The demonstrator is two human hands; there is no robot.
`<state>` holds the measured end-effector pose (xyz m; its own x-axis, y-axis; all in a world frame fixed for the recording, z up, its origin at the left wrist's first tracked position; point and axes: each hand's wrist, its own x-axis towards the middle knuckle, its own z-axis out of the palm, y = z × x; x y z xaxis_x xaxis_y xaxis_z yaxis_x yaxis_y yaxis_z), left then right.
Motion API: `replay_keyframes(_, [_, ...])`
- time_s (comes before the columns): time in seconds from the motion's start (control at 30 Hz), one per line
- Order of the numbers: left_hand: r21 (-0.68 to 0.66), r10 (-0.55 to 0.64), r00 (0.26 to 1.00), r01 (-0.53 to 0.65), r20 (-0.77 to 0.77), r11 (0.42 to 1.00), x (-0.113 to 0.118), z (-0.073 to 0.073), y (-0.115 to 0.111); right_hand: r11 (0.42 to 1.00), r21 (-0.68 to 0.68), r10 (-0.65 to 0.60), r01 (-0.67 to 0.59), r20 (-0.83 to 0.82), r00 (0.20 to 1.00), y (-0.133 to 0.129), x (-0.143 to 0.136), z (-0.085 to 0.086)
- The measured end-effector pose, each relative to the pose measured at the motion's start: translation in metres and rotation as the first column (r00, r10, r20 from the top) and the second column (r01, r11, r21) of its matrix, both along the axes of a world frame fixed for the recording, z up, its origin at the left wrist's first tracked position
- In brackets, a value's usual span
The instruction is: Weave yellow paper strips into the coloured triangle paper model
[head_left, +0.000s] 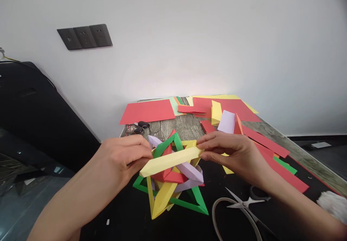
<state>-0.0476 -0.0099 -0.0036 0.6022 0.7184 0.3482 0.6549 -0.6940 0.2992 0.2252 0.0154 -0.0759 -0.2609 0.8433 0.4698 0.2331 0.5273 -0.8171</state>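
Note:
A woven paper star model (165,190) of green, yellow, purple and red folded strips sits between my hands. Across its upper front lies a pale yellow folded strip (170,161), slanting up to the right. My right hand (233,154) pinches the strip's right end between thumb and fingers. At the model's upper left, my left hand (127,158) has its fingers closed on the edge near the green and purple pieces; its fingertips are partly hidden behind the strip.
Open scissors (245,204) lie by a grey ring (214,212) at the lower right. Red sheets (149,111), folded yellow paper (216,111) and purple paper (227,121) cover the table's back and right. Dark cords (139,129) lie left; white crumpled tissue (332,205) is far right.

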Motion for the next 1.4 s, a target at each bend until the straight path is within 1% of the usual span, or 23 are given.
replay_keyframes(0.1, [-0.007, -0.002, 1.0, 0.002, -0.009, 1.0, 0.0, 0.002, 0.0, 1.0, -0.017, -0.002, 0.001, -0.08, 0.997, 0.001, -0.001, -0.003])
replay_keyframes(0.27, [-0.004, -0.005, 1.0, 0.005, -0.023, 1.0, 0.001, 0.003, -0.001, 0.988, -0.146, 0.02, -0.047, -0.184, 0.983, 0.003, -0.002, -0.004])
replay_keyframes(0.37, [0.013, -0.001, 0.999, 0.002, -0.032, 1.0, 0.001, 0.003, -0.001, 0.974, -0.225, -0.016, -0.027, -0.187, 0.982, 0.001, -0.002, -0.004])
replay_keyframes(0.5, [0.024, 0.0, 0.999, 0.001, -0.045, 1.0, 0.001, 0.004, -0.001, 0.95, -0.31, -0.087, 0.042, -0.132, 0.987, -0.002, 0.0, -0.002])
replay_keyframes(0.6, [0.036, -0.007, 0.999, 0.008, -0.051, 0.999, 0.001, 0.003, -0.002, 0.951, -0.305, -0.069, 0.041, -0.082, 0.994, -0.004, 0.002, 0.001])
replay_keyframes(0.83, [0.004, 0.019, 1.0, -0.019, 0.002, 1.0, 0.001, 0.002, -0.003, 0.98, -0.182, -0.078, 0.083, 0.031, 0.996, -0.005, -0.002, 0.005])
replay_keyframes(0.93, [0.007, 0.013, 1.0, -0.013, -0.004, 1.0, 0.0, 0.001, -0.002, 0.978, -0.195, -0.063, 0.072, 0.05, 0.997, -0.004, -0.003, 0.004])
replay_keyframes(1.1, [0.016, 0.018, 1.0, -0.018, -0.014, 1.0, -0.001, 0.0, -0.002, 0.959, -0.281, -0.028, 0.027, 0.002, 1.0, -0.001, 0.0, 0.0])
replay_keyframes(1.27, [0.017, 0.004, 1.0, -0.004, -0.011, 1.0, 0.001, 0.0, -0.001, 0.964, -0.265, -0.015, -0.016, -0.115, 0.993, 0.002, 0.001, -0.007])
replay_keyframes(1.4, [0.018, 0.004, 1.0, -0.004, 0.001, 1.0, 0.0, 0.0, 0.0, 0.969, -0.24, 0.006, -0.05, -0.179, 0.984, 0.004, 0.0, -0.009])
